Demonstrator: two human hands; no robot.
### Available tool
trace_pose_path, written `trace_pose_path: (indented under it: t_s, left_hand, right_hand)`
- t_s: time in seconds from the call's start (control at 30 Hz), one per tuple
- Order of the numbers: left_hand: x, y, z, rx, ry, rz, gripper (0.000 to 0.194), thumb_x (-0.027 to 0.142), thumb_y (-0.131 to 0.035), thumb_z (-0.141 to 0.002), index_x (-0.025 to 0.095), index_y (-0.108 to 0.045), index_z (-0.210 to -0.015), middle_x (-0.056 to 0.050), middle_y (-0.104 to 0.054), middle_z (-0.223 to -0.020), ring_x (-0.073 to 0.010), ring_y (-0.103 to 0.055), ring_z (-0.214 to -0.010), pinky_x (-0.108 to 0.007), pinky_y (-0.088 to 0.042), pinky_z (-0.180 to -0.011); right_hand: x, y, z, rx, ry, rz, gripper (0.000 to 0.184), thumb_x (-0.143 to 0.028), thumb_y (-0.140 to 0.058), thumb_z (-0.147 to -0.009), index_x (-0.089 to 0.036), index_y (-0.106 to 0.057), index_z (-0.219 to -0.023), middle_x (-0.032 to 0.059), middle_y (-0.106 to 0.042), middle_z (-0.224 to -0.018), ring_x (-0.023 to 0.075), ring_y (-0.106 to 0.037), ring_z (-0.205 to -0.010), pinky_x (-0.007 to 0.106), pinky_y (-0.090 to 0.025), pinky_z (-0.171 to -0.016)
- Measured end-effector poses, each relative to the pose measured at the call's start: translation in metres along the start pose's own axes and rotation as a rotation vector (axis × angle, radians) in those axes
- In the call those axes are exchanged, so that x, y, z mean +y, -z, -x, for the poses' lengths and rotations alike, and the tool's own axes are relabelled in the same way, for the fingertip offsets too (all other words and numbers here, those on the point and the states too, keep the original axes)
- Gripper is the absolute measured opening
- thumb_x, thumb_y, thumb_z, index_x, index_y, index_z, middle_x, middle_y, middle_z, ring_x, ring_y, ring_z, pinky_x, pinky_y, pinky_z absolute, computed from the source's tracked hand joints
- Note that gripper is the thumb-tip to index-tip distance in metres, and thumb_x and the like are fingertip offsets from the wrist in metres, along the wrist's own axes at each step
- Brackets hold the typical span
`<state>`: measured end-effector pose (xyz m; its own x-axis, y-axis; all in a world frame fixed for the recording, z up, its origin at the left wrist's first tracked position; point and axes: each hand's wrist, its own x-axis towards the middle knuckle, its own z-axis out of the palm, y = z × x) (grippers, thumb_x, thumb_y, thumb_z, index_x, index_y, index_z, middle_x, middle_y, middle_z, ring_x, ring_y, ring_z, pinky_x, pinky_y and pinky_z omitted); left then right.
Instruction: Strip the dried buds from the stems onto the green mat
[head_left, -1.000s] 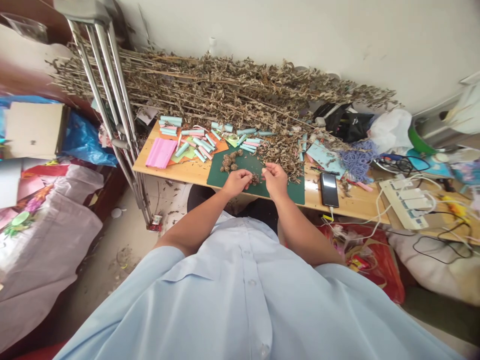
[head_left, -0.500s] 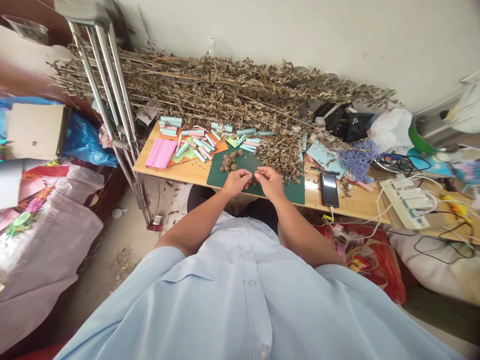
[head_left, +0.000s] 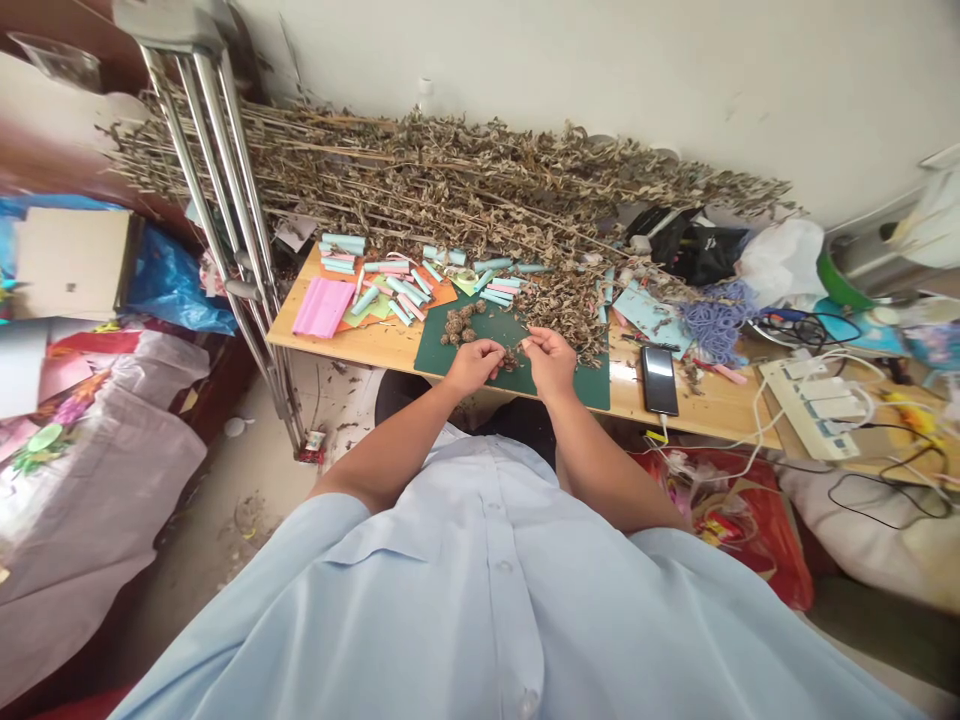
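L hand point(head_left: 472, 366) & R hand point(head_left: 550, 362) pinching a small dried seed head point(head_left: 511, 358), prob., view's poor, low over green cutting mat point(head_left: 589, 388). Pile of dried heads point(head_left: 457, 326) just left; low pinch keeps crumbs on mat.

Bright, even light leaves the left hand point(head_left: 472, 366) and right hand point(head_left: 550, 362) sharp; glare whitens the tabletop point(head_left: 720, 410) beside the phone point(head_left: 658, 380), and wide-angle distortion bows the crutch point(head_left: 193, 200).

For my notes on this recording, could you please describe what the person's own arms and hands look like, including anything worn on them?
Both forearms are bare below the short sleeves of a pale blue button-front shirt. The left hand and right hand are bare too, with no gloves, and no watch or bracelet shows.
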<state>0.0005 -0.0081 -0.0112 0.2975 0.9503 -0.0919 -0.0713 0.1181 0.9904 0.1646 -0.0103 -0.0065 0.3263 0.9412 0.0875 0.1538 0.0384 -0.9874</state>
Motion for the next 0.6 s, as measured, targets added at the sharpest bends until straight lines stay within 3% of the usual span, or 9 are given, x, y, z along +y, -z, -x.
trace_pose_path:
  t_s: [0.17,0.4,0.6]
  left_hand:
    - [-0.003,0.000,-0.001,0.013,-0.005,0.112,0.033,0.031,-0.069,-0.080,0.013,-0.063,-0.108,0.003,-0.063,-0.068,-0.0059,-0.052,-0.045,-0.020,-0.038,-0.045]
    - [0.004,0.002,0.003,-0.032,-0.022,0.058,0.030,0.041,-0.070,-0.081,0.012,-0.067,-0.088,0.001,-0.061,-0.068,-0.0049,-0.051,-0.048,-0.019,-0.036,-0.046]
    - [0.003,0.001,0.002,-0.023,-0.035,0.016,0.022,0.035,-0.067,-0.081,0.014,-0.064,-0.079,0.001,-0.060,-0.065,-0.0054,-0.050,-0.047,-0.019,-0.037,-0.047]
  right_hand:
    - [0.000,-0.002,0.004,-0.061,-0.008,0.016,0.040,-0.040,-0.071,-0.075,-0.019,-0.069,-0.108,0.0060,-0.075,-0.090,0.0196,-0.070,-0.082,0.038,-0.057,-0.082]
    - [-0.003,-0.008,0.012,-0.105,-0.024,0.004,0.041,-0.042,-0.074,-0.074,-0.019,-0.071,-0.107,0.0079,-0.077,-0.095,0.0223,-0.072,-0.089,0.040,-0.057,-0.088]
    - [-0.005,-0.008,0.013,-0.086,-0.055,-0.045,0.038,-0.038,-0.076,-0.071,-0.019,-0.072,-0.104,0.0071,-0.077,-0.091,0.0223,-0.072,-0.086,0.040,-0.058,-0.084]
